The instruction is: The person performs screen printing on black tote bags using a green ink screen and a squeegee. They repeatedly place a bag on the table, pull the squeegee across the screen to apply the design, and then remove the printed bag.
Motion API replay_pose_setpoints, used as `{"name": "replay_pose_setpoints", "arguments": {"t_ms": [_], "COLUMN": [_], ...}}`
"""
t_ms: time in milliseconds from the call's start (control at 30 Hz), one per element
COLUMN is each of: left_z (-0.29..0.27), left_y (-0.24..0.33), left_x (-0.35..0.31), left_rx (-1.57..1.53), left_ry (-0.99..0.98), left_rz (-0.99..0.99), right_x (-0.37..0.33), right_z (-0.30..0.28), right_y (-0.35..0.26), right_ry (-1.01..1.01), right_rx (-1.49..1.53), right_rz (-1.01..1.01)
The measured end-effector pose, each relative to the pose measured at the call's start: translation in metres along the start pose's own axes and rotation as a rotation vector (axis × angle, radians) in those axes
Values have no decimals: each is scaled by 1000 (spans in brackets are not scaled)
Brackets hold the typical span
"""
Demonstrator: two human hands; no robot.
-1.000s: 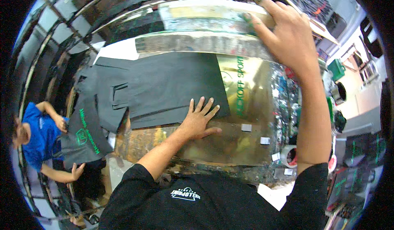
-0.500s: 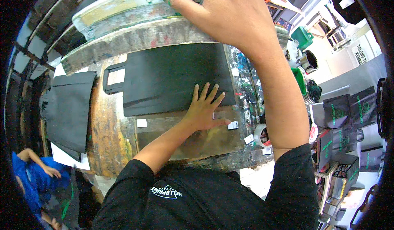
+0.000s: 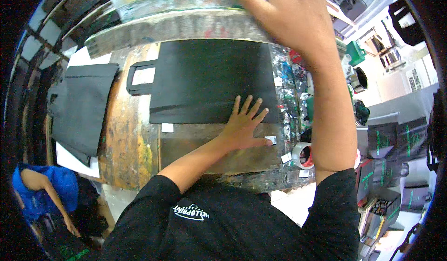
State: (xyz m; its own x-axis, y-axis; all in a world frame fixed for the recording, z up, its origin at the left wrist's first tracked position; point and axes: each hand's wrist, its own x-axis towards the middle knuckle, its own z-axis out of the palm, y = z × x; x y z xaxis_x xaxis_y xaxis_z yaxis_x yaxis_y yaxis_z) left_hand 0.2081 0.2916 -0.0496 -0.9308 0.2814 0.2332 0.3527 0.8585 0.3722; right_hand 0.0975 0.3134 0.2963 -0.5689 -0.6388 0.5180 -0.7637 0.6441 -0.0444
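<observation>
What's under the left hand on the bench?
The left hand lies flat, fingers on the near edge of the black bag, palm on the paint-stained wooden board. Its thumb meets a small white tab. Whatever is beneath the bag is covered.

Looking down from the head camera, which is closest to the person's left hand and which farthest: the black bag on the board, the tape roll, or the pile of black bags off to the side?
From the left hand:
1. Black bag: the fingertips rest on its lower edge.
2. Tape roll: to the hand's right, at the table edge.
3. Pile of black bags: far to the left.
</observation>
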Motion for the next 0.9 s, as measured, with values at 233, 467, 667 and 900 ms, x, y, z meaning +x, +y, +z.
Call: {"name": "replay_pose_setpoints", "arguments": {"t_ms": [233, 467, 667, 900], "left_z": [-98, -256, -165, -97], "left_y": [-27, -84, -89, -117], "left_x": [-24, -103, -176, -220], "left_rx": [-378, -1147, -733, -5], "left_ry": [223, 976, 824, 598], "left_rz": [-304, -321, -666, -634], "right_x": [-7, -77, -144, -170], "right_z": [18, 51, 90, 123], "right_y": [21, 8, 1, 5], "right_ry": [174, 199, -200, -321], "right_rx": [34, -92, 8, 16], "right_rz": [-86, -135, -120, 1]}}
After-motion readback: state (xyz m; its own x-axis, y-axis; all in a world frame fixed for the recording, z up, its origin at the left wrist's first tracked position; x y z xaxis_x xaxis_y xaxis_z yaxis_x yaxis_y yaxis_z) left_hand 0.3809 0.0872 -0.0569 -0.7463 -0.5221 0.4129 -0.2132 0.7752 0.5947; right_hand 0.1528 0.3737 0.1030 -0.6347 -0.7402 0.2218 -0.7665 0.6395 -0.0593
